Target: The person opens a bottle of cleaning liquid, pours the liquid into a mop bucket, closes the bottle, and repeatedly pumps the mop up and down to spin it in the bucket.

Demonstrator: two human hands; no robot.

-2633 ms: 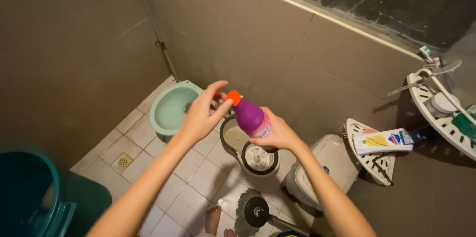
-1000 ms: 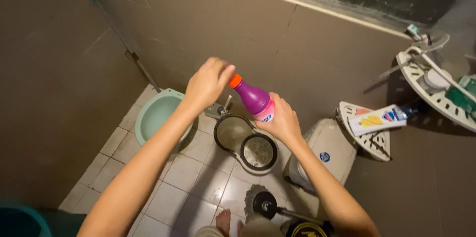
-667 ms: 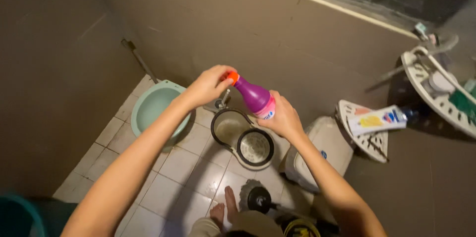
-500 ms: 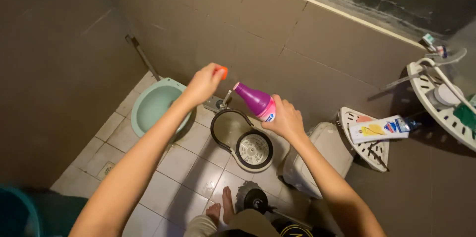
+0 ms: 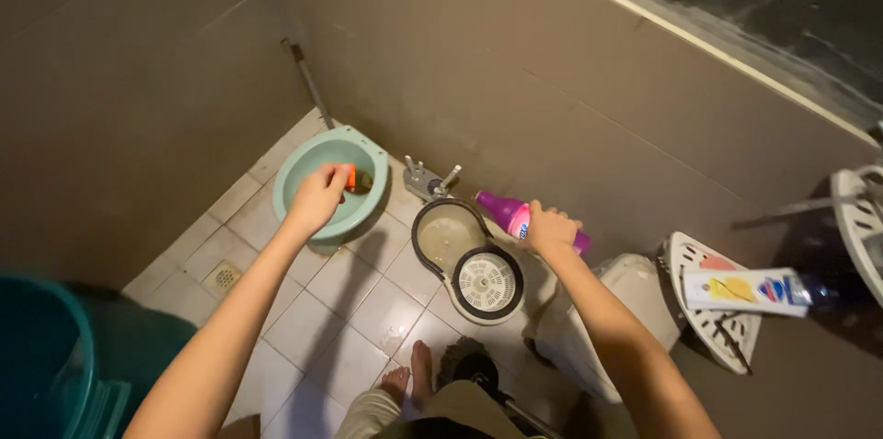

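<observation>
Left hand (image 5: 317, 198): closed on orange cap (image 5: 350, 177), mostly hidden by fingers.
Right hand (image 5: 550, 229): purple bottle (image 5: 515, 216) gripped; base hidden, mouth blurred.

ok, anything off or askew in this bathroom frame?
The purple bottle in the right hand is uncapped and tipped nearly flat, its mouth over the mop bucket. No liquid shows. The left hand holds the orange cap over the green toilet bowl. Nothing looks spilled or broken.
</observation>
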